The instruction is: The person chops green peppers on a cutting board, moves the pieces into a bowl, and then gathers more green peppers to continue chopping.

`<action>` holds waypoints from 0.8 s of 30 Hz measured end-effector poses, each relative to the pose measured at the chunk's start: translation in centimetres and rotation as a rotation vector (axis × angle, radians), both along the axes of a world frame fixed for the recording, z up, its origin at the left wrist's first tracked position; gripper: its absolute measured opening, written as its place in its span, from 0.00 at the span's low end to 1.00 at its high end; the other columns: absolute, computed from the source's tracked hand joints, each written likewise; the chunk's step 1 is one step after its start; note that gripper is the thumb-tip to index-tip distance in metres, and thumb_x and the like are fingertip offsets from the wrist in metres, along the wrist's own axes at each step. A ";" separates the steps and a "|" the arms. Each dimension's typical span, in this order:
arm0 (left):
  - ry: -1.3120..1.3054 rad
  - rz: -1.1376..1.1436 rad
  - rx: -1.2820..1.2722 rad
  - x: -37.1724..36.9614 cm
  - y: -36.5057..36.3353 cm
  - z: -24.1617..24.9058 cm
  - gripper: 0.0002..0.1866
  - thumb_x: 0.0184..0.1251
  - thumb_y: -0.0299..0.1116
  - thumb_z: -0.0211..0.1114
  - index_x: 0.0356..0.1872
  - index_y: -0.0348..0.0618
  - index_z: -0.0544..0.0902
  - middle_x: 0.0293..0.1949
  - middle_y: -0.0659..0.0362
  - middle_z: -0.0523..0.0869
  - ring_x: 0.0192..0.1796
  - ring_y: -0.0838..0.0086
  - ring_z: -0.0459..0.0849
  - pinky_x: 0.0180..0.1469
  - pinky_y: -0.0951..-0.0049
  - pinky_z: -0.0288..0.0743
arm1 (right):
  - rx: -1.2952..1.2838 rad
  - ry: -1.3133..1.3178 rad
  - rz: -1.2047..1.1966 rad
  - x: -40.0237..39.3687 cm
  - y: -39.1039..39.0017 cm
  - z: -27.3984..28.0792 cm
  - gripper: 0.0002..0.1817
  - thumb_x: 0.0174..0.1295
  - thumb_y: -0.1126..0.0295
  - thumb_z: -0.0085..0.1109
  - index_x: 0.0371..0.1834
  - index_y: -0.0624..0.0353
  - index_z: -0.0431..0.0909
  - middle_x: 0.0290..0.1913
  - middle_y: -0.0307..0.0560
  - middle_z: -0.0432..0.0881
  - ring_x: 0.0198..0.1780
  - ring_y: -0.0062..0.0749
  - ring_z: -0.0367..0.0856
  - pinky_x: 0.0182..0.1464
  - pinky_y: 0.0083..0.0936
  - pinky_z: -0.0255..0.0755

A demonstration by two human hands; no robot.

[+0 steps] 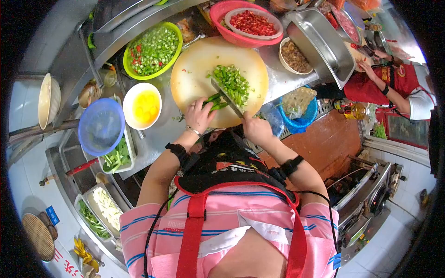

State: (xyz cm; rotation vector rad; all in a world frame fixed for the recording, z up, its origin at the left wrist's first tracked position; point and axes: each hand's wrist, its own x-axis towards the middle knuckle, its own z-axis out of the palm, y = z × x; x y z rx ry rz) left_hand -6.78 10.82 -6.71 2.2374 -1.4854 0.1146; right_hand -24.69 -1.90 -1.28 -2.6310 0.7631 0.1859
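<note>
On a round cutting board (194,60) lies a pile of chopped green peppers (232,83). My left hand (199,116) presses several long green peppers (216,100) against the board, its fingers bent over them. A cleaver (227,98) stands between those peppers and the chopped pile, its blade close to my left fingertips. The cleaver's handle is wrapped in my right hand (257,130), at the board's near right edge.
Around the board stand a green basket of chopped peppers (179,44), a white bowl of eggs (146,109), a red basin (218,16), a bowl of brown pieces (294,58) and a steel pan (320,39). Another person (398,83) works at the far right.
</note>
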 end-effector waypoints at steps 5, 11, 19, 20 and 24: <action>-0.015 0.022 -0.088 0.5 -0.2 -0.4 0.12 0.48 0.39 0.66 0.34 0.49 0.80 0.42 0.58 0.76 0.40 0.64 0.77 0.42 0.64 0.70 | -0.054 0.175 0.074 3.0 0.0 -0.2 0.11 0.57 0.68 0.44 0.40 0.62 0.65 0.23 0.53 0.80 0.25 0.46 0.81 0.25 0.40 0.74; 0.035 -0.017 -0.106 0.0 -0.2 -0.9 0.11 0.49 0.36 0.66 0.33 0.45 0.81 0.40 0.57 0.77 0.40 0.62 0.77 0.42 0.66 0.71 | -0.036 0.197 0.085 3.8 0.2 -0.2 0.11 0.58 0.68 0.43 0.40 0.62 0.67 0.27 0.53 0.82 0.28 0.44 0.82 0.27 0.37 0.75; 0.096 0.000 -0.136 0.0 -0.1 -1.0 0.11 0.51 0.34 0.64 0.34 0.42 0.80 0.41 0.55 0.77 0.43 0.61 0.76 0.44 0.65 0.72 | 0.015 0.156 0.058 3.1 -0.3 1.0 0.11 0.57 0.67 0.45 0.39 0.62 0.67 0.27 0.54 0.82 0.30 0.43 0.83 0.29 0.36 0.76; 0.101 0.003 -0.130 -0.1 0.1 -1.2 0.11 0.51 0.34 0.64 0.34 0.42 0.80 0.41 0.55 0.77 0.43 0.61 0.76 0.44 0.65 0.72 | 0.020 0.120 0.048 3.0 0.1 0.2 0.11 0.57 0.67 0.45 0.39 0.61 0.67 0.27 0.53 0.82 0.30 0.43 0.83 0.29 0.36 0.76; 0.106 -0.003 -0.116 0.2 -0.2 -1.1 0.12 0.50 0.34 0.65 0.36 0.41 0.79 0.42 0.55 0.76 0.44 0.60 0.75 0.45 0.64 0.71 | -0.159 0.016 0.087 4.9 0.5 -1.2 0.14 0.63 0.61 0.40 0.36 0.62 0.67 0.17 0.53 0.78 0.19 0.46 0.79 0.20 0.37 0.73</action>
